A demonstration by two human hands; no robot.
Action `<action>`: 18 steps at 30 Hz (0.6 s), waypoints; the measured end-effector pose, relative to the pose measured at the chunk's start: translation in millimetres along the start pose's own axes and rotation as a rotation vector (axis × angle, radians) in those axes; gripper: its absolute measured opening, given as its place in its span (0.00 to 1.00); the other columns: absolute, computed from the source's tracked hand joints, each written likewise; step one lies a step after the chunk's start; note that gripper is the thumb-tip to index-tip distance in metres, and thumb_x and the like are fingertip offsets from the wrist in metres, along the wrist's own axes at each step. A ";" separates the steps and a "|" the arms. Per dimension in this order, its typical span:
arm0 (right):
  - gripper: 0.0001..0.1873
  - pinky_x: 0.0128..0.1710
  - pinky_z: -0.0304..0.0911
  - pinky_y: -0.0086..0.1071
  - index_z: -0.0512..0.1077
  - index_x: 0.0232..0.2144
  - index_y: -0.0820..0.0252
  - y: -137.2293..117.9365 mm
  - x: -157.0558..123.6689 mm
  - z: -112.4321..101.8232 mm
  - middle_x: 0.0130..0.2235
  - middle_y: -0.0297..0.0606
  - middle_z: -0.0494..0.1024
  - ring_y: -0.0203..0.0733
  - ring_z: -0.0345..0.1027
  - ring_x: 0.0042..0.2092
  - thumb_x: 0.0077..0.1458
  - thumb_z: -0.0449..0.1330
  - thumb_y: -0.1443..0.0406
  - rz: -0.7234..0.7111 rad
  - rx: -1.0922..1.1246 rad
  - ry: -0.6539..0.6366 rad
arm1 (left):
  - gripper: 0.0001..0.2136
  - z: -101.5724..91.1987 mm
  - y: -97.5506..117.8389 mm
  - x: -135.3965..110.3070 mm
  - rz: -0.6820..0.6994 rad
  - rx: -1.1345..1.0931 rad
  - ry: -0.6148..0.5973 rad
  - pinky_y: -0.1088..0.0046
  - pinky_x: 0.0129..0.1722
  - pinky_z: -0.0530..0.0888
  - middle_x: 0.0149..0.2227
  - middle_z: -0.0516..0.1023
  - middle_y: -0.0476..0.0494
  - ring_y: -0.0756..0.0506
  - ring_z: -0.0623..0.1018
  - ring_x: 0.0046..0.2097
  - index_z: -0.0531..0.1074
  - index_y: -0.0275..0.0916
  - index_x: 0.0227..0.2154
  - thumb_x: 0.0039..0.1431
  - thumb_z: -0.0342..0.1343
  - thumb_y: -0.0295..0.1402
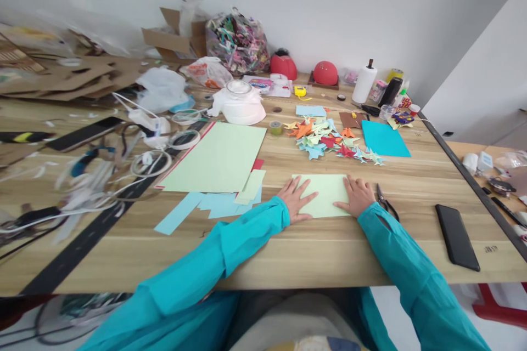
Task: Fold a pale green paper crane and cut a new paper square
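A pale green sheet of paper [325, 196] lies flat on the wooden table in front of me. My left hand [295, 200] rests on its left edge with the fingers spread. On the right edge lies my right hand [354, 196], its thumb stretched inward over the paper and the other fingers partly curled. Close beside my right hand is a pair of scissors [387, 204] with dark handles. Beyond the sheet sits a heap of folded paper pieces [323, 136] in orange, green, blue and red.
Left of my hands are a stack of large pale green sheets [218, 156] and light blue paper strips [179, 214]. A turquoise sheet [386, 139] lies at the back right, a black phone [457, 237] at the right. Cables and a white power strip [150, 126] clutter the left side.
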State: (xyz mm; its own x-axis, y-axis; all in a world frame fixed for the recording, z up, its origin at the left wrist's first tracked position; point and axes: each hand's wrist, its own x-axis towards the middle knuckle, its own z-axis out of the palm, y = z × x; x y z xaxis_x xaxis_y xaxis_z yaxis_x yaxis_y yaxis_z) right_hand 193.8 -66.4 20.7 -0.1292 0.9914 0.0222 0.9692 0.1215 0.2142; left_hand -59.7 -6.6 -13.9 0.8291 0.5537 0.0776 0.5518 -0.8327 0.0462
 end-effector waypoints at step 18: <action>0.44 0.43 0.51 0.47 0.48 0.61 0.62 5.5 -1.8 6.6 0.61 0.47 0.56 0.57 0.55 0.48 0.48 0.47 0.42 -0.044 0.031 0.108 | 0.34 -17.4 6.7 -6.8 -0.020 -0.235 0.082 0.46 0.57 0.44 0.63 0.48 0.36 0.30 0.45 0.63 0.55 0.47 0.58 0.49 0.45 0.57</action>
State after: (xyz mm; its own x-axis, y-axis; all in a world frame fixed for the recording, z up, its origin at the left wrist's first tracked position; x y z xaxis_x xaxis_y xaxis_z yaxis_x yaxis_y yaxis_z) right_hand 200.8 -67.2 15.4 -0.1918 0.9742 0.1193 0.9679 0.1677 0.1873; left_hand -63.2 -16.0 3.2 0.8031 0.5755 0.1548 0.5235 -0.8053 0.2782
